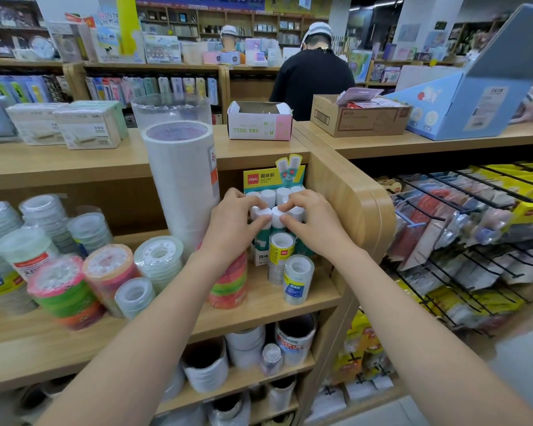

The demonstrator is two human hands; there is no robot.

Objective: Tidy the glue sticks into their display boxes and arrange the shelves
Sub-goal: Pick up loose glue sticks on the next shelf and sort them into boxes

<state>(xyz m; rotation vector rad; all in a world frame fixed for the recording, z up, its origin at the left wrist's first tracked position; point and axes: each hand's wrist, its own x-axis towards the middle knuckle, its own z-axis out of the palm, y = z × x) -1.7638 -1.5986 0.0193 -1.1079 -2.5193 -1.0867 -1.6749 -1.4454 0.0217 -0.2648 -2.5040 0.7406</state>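
Note:
A glue stick display box [272,178] with a yellow and teal header card stands on the middle shelf against the right end panel. Several white-capped glue sticks [268,195] stand upright in it. My left hand [232,224] pinches the white cap of a front glue stick [262,213] between thumb and fingers. My right hand [311,221] pinches the cap of the neighbouring glue stick [278,214]. The two hands meet over the front row and hide part of the box.
Clear tape rolls [298,276] stand just in front of the box, a colourful tape stack [233,285] at its left. A tall white roll [182,182] rises to the left. Wire racks of packets [474,229] fill the right. A person in black [312,76] stands behind the counter.

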